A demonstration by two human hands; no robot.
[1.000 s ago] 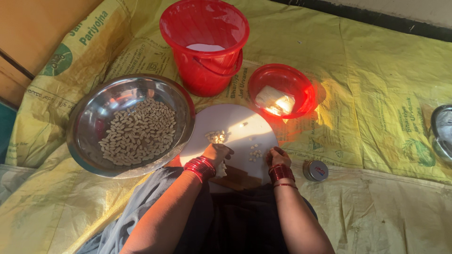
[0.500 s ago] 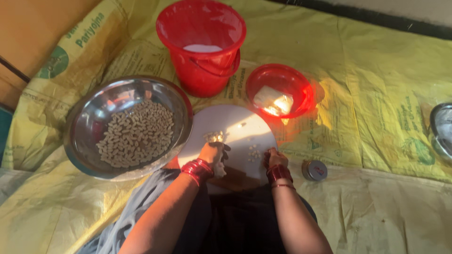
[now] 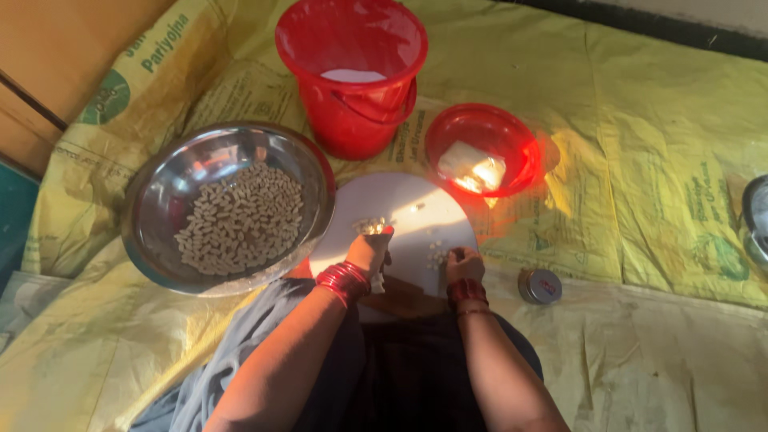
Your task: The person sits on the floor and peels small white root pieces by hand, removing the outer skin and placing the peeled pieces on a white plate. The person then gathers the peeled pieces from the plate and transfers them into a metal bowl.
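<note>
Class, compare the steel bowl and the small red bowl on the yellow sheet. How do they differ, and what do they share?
The steel bowl is shiny silver metal; the small red bowl looks like translucent plastic. The steel bowl is plainly wider than the small red bowl. The steel bowl holds a heap of pale pieces; the small red bowl holds one pale lump. Both are round, upright and rest on the yellow sheet.

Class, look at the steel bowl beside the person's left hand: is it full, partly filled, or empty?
Partly filled. The steel bowl holds a heap of pale small pieces across its bottom, while its shiny inner wall shows bare above them all round.
</note>
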